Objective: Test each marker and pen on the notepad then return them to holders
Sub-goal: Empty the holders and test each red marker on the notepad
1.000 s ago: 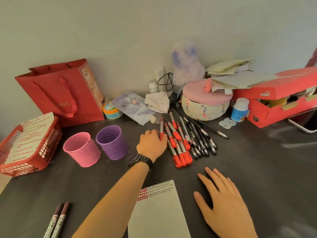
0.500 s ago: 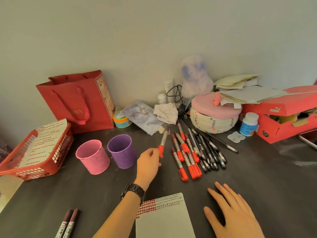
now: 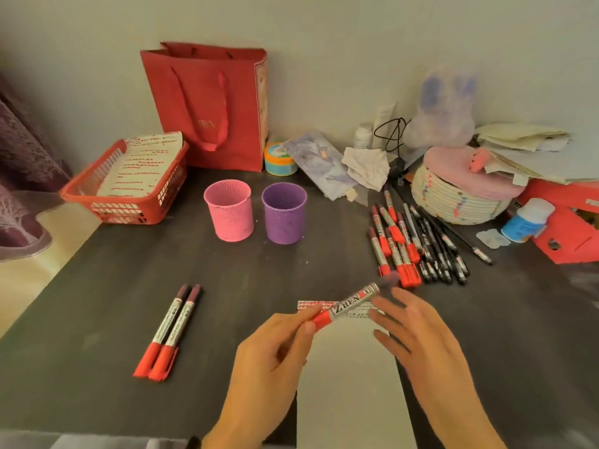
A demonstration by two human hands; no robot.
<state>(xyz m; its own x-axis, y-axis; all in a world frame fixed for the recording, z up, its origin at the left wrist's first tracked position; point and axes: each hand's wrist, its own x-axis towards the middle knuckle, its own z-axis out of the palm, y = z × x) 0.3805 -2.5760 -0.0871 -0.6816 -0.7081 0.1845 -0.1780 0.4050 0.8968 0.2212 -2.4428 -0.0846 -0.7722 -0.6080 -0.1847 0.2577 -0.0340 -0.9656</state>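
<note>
Nearest you, the notepad (image 3: 350,393) lies flat on the dark counter (image 3: 97,303), with its red-printed top edge under your hands. Your left grip (image 3: 269,361) pinches the red marker (image 3: 351,301) by its red end, thumb and fingertips closed round it. The barrel slants up and away to the right, just above the top of the pad. Your right grip (image 3: 424,348) is spread, fingers straight and holding nothing. Its fingertips are right beside the marker's far end, though the blur hides whether they touch it.

That looks like the uncapping step. Take the silver barrel firmly with the right, hold the red end steady with the left, and pull straight apart, no twisting sideways. Keep the cap in hand so it doesn't roll away. Then make one short stroke on the bare paper.

Off to the left, two red markers (image 3: 168,332) lie side by side, touching. Further out on the right sits the pile of red markers (image 3: 393,241), with the black pens (image 3: 437,251) against it. Beyond the middle stand the pink holder (image 3: 228,210) and the purple holder (image 3: 284,213), both upright and close together. I'd judge the task is barely begun.
</note>
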